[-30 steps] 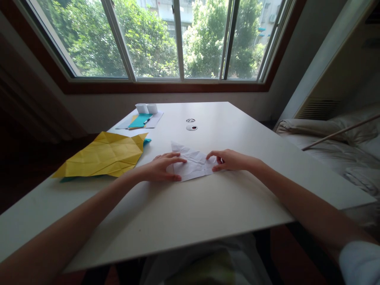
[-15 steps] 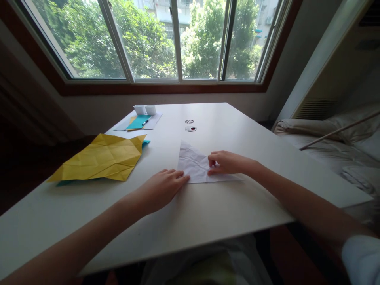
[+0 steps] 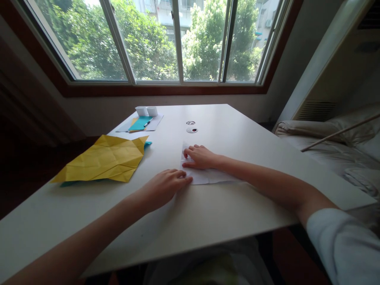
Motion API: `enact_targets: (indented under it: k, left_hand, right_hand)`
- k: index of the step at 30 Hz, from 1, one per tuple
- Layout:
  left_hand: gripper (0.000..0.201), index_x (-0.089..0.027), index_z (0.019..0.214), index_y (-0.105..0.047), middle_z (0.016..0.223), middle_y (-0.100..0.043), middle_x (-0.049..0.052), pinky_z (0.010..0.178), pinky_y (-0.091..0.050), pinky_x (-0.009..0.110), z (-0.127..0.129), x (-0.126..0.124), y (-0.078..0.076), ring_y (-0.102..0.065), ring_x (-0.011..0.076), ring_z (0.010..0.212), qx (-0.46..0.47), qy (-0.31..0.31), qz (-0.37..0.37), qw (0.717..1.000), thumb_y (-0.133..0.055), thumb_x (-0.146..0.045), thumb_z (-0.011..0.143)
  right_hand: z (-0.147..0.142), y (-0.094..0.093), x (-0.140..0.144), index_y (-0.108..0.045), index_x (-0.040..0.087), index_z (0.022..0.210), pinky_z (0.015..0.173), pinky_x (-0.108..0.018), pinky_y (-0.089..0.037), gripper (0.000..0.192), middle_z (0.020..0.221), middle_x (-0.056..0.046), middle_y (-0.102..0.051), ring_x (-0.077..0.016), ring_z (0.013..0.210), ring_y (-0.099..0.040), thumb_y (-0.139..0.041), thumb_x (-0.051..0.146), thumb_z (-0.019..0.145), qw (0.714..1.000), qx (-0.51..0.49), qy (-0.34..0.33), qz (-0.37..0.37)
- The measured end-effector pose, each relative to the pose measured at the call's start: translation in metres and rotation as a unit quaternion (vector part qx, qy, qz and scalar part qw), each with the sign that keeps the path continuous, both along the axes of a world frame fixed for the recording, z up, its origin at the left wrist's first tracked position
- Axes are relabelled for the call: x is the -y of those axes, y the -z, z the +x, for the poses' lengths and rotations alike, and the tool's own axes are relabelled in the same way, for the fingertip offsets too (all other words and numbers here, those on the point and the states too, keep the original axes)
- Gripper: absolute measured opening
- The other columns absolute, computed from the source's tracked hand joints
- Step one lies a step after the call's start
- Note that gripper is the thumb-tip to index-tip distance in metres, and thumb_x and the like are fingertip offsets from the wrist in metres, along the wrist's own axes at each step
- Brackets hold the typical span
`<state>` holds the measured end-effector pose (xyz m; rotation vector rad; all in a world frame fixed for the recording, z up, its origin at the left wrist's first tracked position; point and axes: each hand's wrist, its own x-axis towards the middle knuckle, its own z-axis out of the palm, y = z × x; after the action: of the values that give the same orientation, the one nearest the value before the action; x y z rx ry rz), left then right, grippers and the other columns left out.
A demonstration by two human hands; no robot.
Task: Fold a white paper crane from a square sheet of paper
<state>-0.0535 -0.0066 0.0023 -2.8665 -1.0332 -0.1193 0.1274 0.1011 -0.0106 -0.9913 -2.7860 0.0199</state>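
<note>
Since half a second ago, the right hand [image 3: 199, 157] has slid left across the white paper [image 3: 208, 176], from the sheet's middle to its left edge. Its fingers [image 3: 190, 151] lie flat and slightly spread, pressing the paper down without gripping it. At seven o'clock from it, the left hand [image 3: 164, 186] rests loosely curled, its fingertips [image 3: 187, 180] touching the sheet's near left corner, holding nothing. White paper lies flat at the middle of the desk [image 3: 237, 130]. At nine o'clock lies creased yellow paper [image 3: 105, 158]; at eleven o'clock, well apart, a teal sheet [image 3: 140, 123] and two small white boxes [image 3: 146, 111].
</note>
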Motion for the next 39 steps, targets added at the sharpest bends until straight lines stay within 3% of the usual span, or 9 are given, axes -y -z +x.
enact_targets:
  k: [8,30,39]
  left_hand:
    - [0.04,-0.025,0.116,-0.056,0.101,-0.061,0.008,0.08,-0.047,0.033,-0.002,-0.001,0.001,-0.059,0.0198,0.09,-0.015,0.002,0.009,1.0,-0.037,-0.008,0.086]
    - [0.036,-0.027,0.115,-0.056,0.101,-0.062,0.007,0.075,-0.045,0.034,0.0,0.0,-0.005,-0.06,0.0203,0.088,-0.012,0.003,0.009,1.0,-0.038,-0.013,0.088]
    - [0.036,-0.027,0.115,-0.056,0.098,-0.062,0.008,0.075,-0.046,0.032,0.001,0.0,-0.005,-0.059,0.019,0.087,-0.011,-0.006,0.002,1.0,-0.037,-0.014,0.088]
  right_hand:
    - [-0.02,0.008,-0.023,-0.049,0.019,0.1,0.078,-0.037,-0.038,0.043,0.103,-0.01,-0.059,-0.0256,0.095,-0.052,-0.045,0.057,0.081,0.999,-0.024,0.029,0.024]
    - [-0.024,0.018,-0.101,-0.047,0.018,0.105,0.081,-0.042,-0.04,0.058,0.113,-0.013,-0.055,-0.0303,0.103,-0.049,-0.044,0.068,0.075,0.99,-0.047,0.135,0.02]
    - [-0.011,0.009,-0.097,-0.046,0.019,0.107,0.085,-0.039,-0.035,0.063,0.112,-0.012,-0.055,-0.0292,0.105,-0.048,-0.05,0.07,0.07,0.995,-0.016,0.086,0.04]
